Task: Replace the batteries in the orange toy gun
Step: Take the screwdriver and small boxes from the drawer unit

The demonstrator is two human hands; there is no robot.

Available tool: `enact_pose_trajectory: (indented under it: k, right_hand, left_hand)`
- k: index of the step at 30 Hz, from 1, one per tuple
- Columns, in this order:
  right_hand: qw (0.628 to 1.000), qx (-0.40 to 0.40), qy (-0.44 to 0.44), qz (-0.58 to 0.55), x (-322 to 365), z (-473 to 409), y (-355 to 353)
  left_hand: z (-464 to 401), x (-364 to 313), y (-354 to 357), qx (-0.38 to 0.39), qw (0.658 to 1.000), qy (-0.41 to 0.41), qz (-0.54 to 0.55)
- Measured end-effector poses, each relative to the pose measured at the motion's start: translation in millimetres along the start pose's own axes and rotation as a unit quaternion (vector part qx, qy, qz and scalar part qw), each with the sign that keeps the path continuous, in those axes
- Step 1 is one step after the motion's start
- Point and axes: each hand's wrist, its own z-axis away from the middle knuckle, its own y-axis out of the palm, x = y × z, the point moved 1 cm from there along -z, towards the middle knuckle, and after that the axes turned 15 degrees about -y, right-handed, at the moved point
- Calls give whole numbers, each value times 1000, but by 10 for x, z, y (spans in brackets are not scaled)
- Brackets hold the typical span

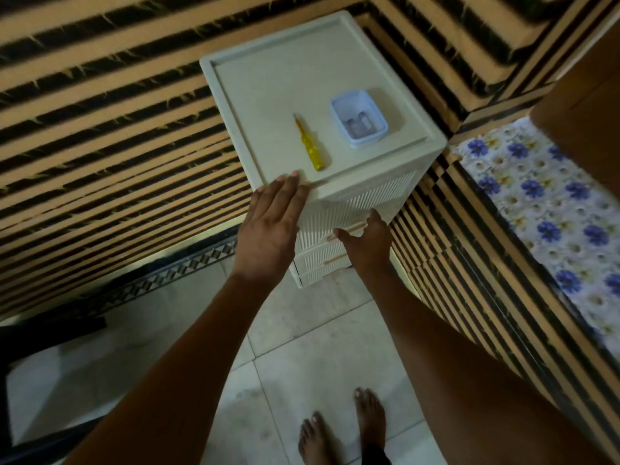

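Home, prob. bedroom: striped wood-slat wall panels (100, 105) upper left, floral bedsheet (543, 209) at right, white plastic drawer unit (355, 203) at center, tiled floor (302, 347) w/ bare feet (345, 427) at bottom.

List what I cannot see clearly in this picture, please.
- Orange toy gun: nowhere in the head view; possibly inside a closed drawer.
- Small blue tub: contents too blurred to identify.
- Right hand fingers: hidden below the top drawer handle; grip unclear.
- Lower drawers: covered by both hands.
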Motion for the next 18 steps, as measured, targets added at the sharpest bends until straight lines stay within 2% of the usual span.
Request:
enact_pose_trajectory:
  k: [3,8,13,18]
  right_hand:
    - [996,-59,-59,-20,216,49,-326]
    - [970,-167,-177,-6,590,-178,-783]
    - [967,-155,-201,4,897,-718,-991]
    - [988,-34,-141,46,966,-1271,-911]
  left_hand:
    - [-72,-125,-180,21,998,-43,41]
    - [-362,-338,-432,31,980,-166,101]
    - [-833,-459,-401,68,941,-288,161]
    - [-1218,-614,-353,107,907,-385,135]
